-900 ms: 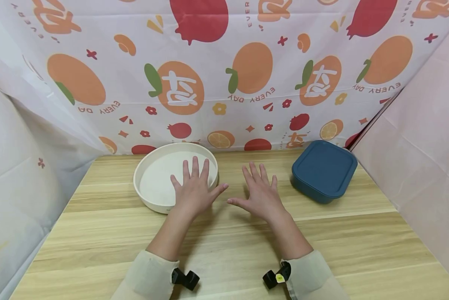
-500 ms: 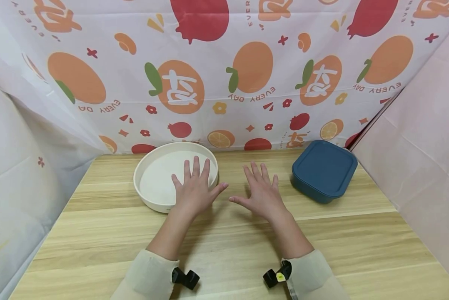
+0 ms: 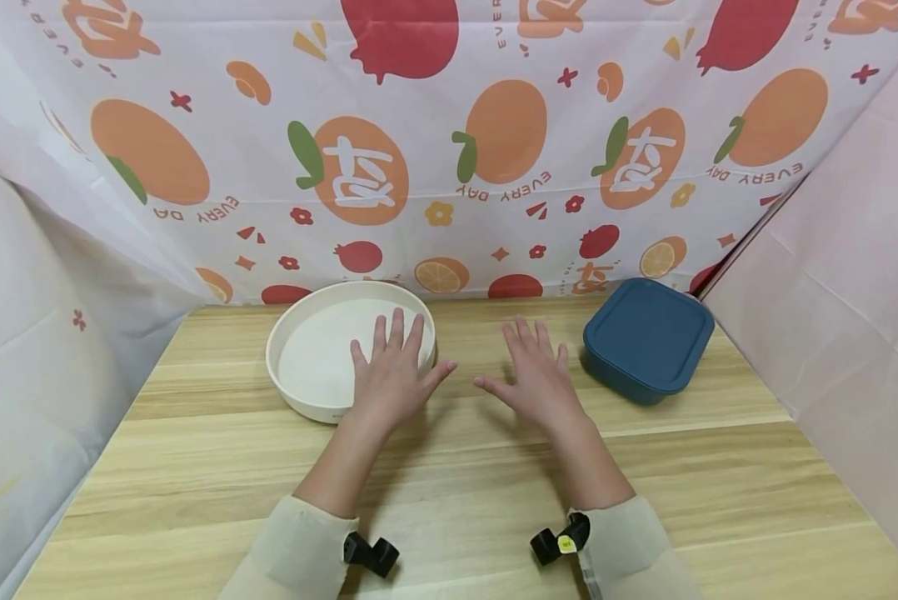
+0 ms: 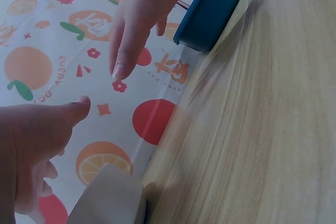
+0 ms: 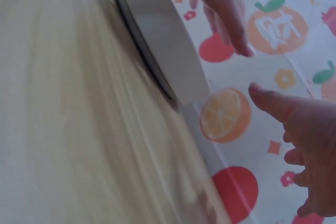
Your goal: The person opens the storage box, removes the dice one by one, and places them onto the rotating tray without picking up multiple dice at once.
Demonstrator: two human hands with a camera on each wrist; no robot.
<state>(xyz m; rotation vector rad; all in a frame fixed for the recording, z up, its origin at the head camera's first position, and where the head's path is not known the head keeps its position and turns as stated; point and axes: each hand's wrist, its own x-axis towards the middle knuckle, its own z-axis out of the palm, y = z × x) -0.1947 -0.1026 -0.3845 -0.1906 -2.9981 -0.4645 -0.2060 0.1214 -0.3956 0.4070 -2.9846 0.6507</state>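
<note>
My left hand [image 3: 393, 377] hovers with spread fingers over the near right side of a round, shallow cream dish [image 3: 310, 354]. Nothing is in its grasp. To the right, my right hand [image 3: 541, 379] is held above the wooden table with its fingers spread and its thumb pointing left, also holding nothing. Beyond its fingers, farther right, stands a dark blue square container with a lid [image 3: 647, 333]. The left wrist view catches the blue container [image 4: 207, 17] and the cream dish [image 4: 110, 198]. In the right wrist view the dish's side wall [image 5: 163, 35] shows.
A fruit-printed white cloth [image 3: 434, 150] hangs behind the wooden table [image 3: 464, 500]. Pale cloth also closes in the left and right sides [image 3: 846, 275]. Small black camera mounts [image 3: 371, 557] sit at both cuffs.
My right hand has shifted slightly to the right, toward the blue container. The left hand has barely moved, and the dish and container stay where they were.
</note>
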